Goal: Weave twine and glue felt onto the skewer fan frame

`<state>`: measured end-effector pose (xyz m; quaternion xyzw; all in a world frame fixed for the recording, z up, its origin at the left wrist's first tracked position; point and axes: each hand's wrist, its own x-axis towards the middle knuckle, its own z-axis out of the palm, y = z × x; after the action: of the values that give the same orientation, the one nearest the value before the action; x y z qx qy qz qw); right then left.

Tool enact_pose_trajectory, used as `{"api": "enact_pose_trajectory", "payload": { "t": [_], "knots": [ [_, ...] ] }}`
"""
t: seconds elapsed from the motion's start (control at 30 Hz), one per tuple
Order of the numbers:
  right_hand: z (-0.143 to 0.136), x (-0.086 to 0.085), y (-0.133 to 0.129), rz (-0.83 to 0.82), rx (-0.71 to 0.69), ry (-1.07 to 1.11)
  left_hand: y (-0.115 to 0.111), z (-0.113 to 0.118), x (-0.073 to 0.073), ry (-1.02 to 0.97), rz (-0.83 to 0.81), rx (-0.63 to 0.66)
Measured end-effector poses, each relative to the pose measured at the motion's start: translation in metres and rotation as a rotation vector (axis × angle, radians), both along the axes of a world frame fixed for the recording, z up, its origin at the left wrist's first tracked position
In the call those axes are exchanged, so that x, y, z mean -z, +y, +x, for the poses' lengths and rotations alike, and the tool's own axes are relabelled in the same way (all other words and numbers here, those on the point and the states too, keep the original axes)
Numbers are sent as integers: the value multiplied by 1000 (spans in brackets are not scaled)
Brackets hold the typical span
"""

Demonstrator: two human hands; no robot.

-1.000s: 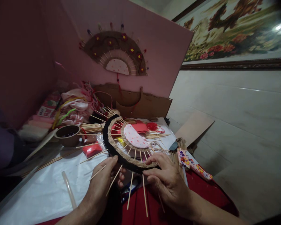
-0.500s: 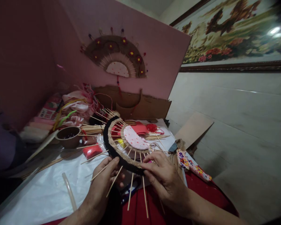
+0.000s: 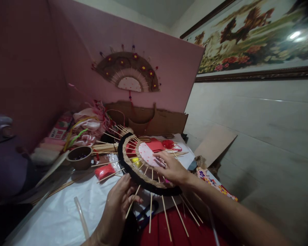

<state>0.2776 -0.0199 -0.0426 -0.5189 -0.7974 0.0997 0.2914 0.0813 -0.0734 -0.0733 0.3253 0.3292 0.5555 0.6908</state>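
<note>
A half-round fan frame (image 3: 123,154) of thin wooden sticks is held tilted above the table. A black band runs along its curve, with braided twine inside it and a white, red-dotted half-circle (image 3: 145,153) at its centre. My left hand (image 3: 119,198) is at the lower left, thumb against the black band and fingers loosely curled behind the sticks. My right hand (image 3: 171,168) reaches over the band and grips the fan at the dotted centre; its fingertips lie on the cloth and its thumb is hidden. Blue-handled scissors (image 3: 147,215) lie below the fan.
A finished fan (image 3: 129,73) hangs on the pink board. On the white-covered table are a brown bowl (image 3: 79,158), a red packet (image 3: 104,172), a glue stick (image 3: 81,217), and a pile of ribbons (image 3: 88,119). Floral cloth (image 3: 215,184) lies at the right.
My right hand has moved from the black band up to the dotted centre. My left hand's fingers have loosened a little. The view has shifted slightly.
</note>
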Motion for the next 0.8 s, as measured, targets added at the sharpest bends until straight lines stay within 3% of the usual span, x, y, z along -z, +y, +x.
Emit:
{"api": "enact_pose_trajectory", "payload": {
  "t": [0.1,0.23,0.37,0.5,0.6,0.8],
  "knots": [
    [1,0,13,-115,-28,-26,0,1,-2,14,37,26],
    [-4,-2,22,-129,-29,-132,-2,4,-7,21,129,99],
    [-7,-1,28,-151,-37,-197,-1,1,-11,-16,72,170],
    [-7,4,26,-149,-36,-246,0,-5,-13,42,-3,127],
    [-9,3,22,-82,-65,-289,0,-5,-12,66,-30,97],
    [-19,-10,24,164,-118,-419,0,-1,-6,108,74,94]
  ]
}}
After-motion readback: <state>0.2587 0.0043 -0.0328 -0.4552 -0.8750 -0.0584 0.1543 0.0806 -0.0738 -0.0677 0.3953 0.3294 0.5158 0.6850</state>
